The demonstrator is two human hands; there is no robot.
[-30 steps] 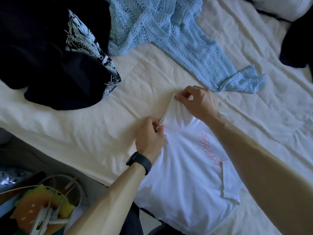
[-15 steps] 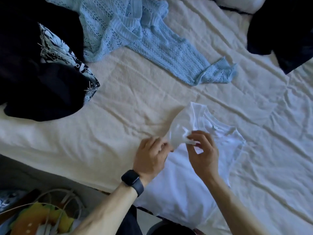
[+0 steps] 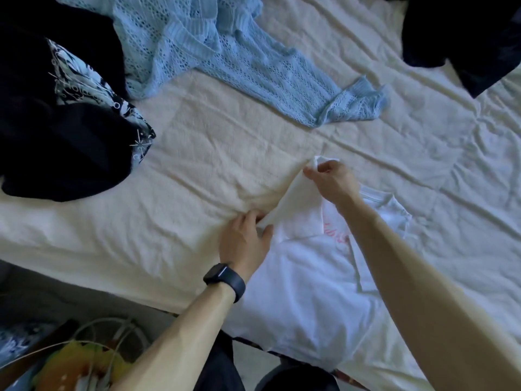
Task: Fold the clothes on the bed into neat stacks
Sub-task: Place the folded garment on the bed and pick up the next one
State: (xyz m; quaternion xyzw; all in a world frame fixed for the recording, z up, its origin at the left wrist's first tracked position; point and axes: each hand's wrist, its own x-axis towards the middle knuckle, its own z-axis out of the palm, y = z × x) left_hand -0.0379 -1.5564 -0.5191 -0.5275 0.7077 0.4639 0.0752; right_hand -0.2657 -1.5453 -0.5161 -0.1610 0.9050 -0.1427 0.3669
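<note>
Pinching the white T-shirt [image 3: 304, 283] by its sleeve [image 3: 290, 198], the left hand [image 3: 244, 238] held the base, the right hand [image 3: 332, 182] the tip, toward one o'clock; the shirt lay at the bed [image 3: 197, 153] edge, six o'clock.

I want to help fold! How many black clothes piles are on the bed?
2. The left black pile lies at the left side of the bed; the right black pile is in the top right corner. Each may hide several garments.
</note>
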